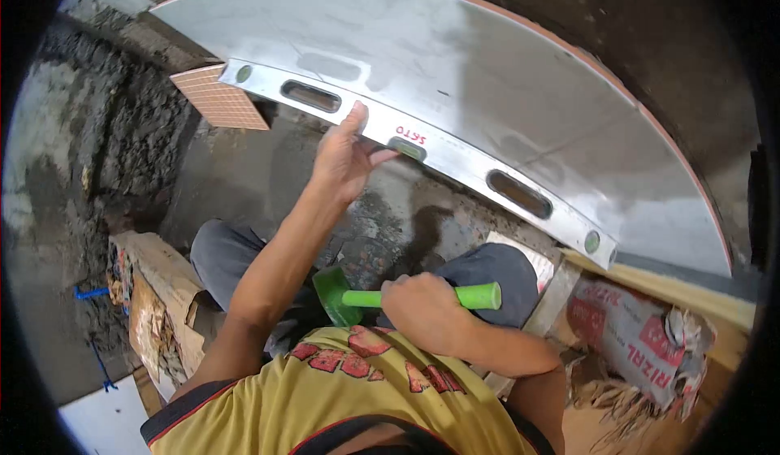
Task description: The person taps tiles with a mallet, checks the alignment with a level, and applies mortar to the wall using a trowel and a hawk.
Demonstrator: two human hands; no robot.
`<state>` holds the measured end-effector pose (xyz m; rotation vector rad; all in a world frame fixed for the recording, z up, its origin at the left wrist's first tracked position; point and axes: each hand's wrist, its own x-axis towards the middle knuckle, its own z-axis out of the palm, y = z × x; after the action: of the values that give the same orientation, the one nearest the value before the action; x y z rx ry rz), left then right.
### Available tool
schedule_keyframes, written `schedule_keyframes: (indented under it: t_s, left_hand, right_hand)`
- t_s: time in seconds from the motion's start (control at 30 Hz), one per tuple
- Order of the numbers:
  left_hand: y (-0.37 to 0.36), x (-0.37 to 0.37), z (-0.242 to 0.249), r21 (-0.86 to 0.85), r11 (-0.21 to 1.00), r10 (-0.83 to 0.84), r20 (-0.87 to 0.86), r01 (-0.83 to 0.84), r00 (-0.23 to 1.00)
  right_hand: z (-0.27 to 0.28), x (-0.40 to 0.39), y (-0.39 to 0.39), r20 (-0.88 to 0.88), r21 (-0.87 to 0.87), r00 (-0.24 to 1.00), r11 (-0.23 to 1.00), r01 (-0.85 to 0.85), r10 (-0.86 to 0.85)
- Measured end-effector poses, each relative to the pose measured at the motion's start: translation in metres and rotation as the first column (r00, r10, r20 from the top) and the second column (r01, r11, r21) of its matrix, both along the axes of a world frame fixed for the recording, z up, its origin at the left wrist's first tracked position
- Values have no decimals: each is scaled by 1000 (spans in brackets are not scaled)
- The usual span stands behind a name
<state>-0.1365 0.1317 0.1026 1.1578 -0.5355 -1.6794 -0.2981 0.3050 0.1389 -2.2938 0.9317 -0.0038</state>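
Note:
A long silver spirit level (463,167) with red lettering lies along the near edge of a large pale tile (406,41). My left hand (345,156) grips the level near its middle, thumb on the face and fingers reaching under its lower edge beside the centre vial. Close to my body, my right hand (422,309) is wrapped round the handle of a green mallet (479,296). The mallet's green head (333,295) points left, over my lap and apart from the tile.
A small orange-backed tile (219,97) leans at the level's left end. Wet mortar (114,122) lies at the left. Torn paper bags stand on both sides, a cardboard-like one (162,301) and a red-printed one (642,341). A wooden strip (674,288) runs along the right.

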Motion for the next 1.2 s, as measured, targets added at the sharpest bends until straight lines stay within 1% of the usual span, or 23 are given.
schedule_keyframes:
  t_s: [0.03, 0.07, 0.17, 0.27, 0.4, 0.43, 0.53, 0.63, 0.73, 0.83, 0.93, 0.97, 1.03, 1.13, 1.17, 1.2]
  left_hand:
    - [-2, -1, 1, 14, 1000, -10, -5, 10, 1000]
    - [-3, -2, 1, 27, 999, -20, -13, 20, 1000]
    - [-1, -6, 9, 59, 997, 42, -21, -41, 999]
    - [-3, -2, 4, 58, 998, 43, -45, -40, 998]
    - [-4, -5, 7, 71, 995, 74, -3, -73, 997]
    - [-5, -5, 7, 77, 995, 66, 14, -67, 998]
    - [-5, -1, 0, 65, 997, 41, -16, -40, 999]
    - [-5, -2, 0, 109, 993, 41, -12, -40, 999]
    - [-5, -6, 4, 114, 992, 57, 24, -59, 998]
    - [-4, -9, 8, 77, 995, 63, -38, -60, 997]
    - [-7, -1, -2, 82, 997, 17, -60, -12, 998]
    - [-7, 1, -4, 102, 994, 32, -54, -26, 998]
    - [-5, -1, 6, 135, 989, 59, -37, -54, 998]
    - [2, -6, 34, 58, 993, 102, -5, -102, 995]
    - [2, -4, 42, 1, 995, 100, -29, -100, 995]
    - [2, -2, 53, -34, 995, 93, -39, -94, 995]
  right_hand:
    - [-2, -1, -2, 5, 20, 1000, 1000, 10, -10]
    - [-3, -3, -4, 11, 2, 1000, 1000, -4, 4]
    - [-7, -7, -10, 34, -39, 999, 999, -28, 29]
    - [-6, -12, -19, 71, -56, 996, 997, -52, 56]
    - [-6, -19, -26, 78, -95, 992, 991, -94, 101]
    - [-6, -21, -27, 74, -104, 992, 990, -97, 105]
    - [-12, -22, -26, 101, -165, 989, 982, -90, 108]
    - [-9, -24, -29, 103, -137, 990, 987, -86, 100]
    - [-10, -24, -29, 89, -126, 991, 988, -85, 96]
    - [-5, -24, -28, 84, -155, 990, 983, -99, 113]
    - [-1, -21, -27, 32, -139, 993, 985, -107, 112]
    - [-1, -21, -27, 61, -136, 991, 985, -107, 116]
    - [-3, -21, -28, 122, -137, 985, 985, -106, 123]
    - [-7, -17, -28, 22, -106, 989, 984, -145, 148]
    - [-7, -17, -27, 0, -87, 988, 985, -151, 152]
    - [-6, -17, -27, 0, -103, 989, 983, -149, 150]
